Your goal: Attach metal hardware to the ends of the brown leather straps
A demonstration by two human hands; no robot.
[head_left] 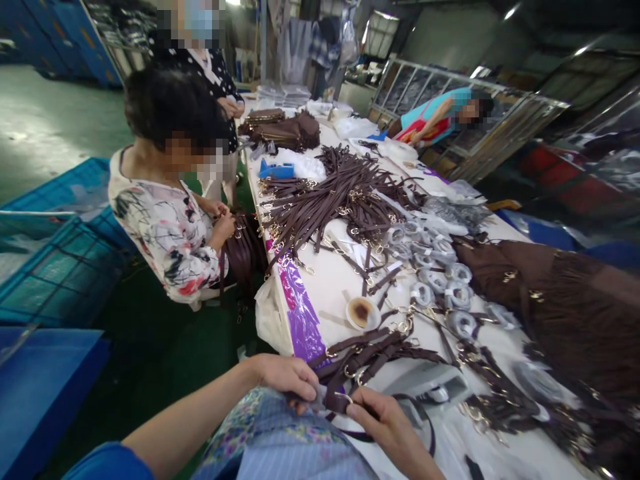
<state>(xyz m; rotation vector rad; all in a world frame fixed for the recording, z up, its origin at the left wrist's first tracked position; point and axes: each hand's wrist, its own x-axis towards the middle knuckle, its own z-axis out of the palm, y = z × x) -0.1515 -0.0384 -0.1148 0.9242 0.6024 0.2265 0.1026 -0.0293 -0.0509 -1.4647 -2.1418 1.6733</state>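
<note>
"Brown strap (336, 402), head view: where is it?"
"Above the lap by the table (320, 290), pinched by the fingers of left hand (290, 379) and right hand (383, 417)."
"Handling?"
"Light and supple, I'd guess; hold beside the metal ring (343, 396) (smooth, maybe slippery). Left fingertips are partly hidden; the strap's far end is unclear."

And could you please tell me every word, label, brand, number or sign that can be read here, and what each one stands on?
No text can be read anywhere in this view.
Purple strip along the table edge: pale patches, too blurred to tell if they are print.
Wrapped coils: too small to tell if anything is printed on them.
Brown strap between the left hand and right hand: no lettering visible.
</note>
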